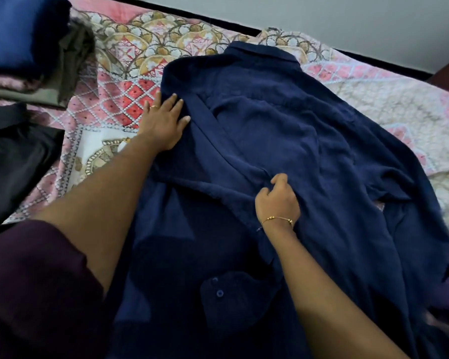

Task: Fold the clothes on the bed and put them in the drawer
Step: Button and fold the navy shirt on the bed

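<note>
Nearest, a buttoned cuff (pixel 219 294) lies on the lower part of the shirt (pixel 309 151), just below the right hand (pixel 278 200). That hand has its fingers curled, pinching a bit of the cloth at the shirt's middle. Up and to its left, the left hand (pixel 163 125) lies flat with fingers spread, pressing the shirt's folded-in left edge where it meets the bed (pixel 119 81).

The shirt is spread across the bed with its long axis running away from the person, hem near, collar (pixel 262 51) at the far end, tilted a little rightward. One side looks folded in; the right side and sleeve sprawl loose.

Left of the left hand lie a dark garment (pixel 13 156) and, farther off, a stack (pixel 24 47) of folded clothes.

I judge the task partway: some items folded, this shirt mid-fold, none in a drawer, which is out of view.
</note>
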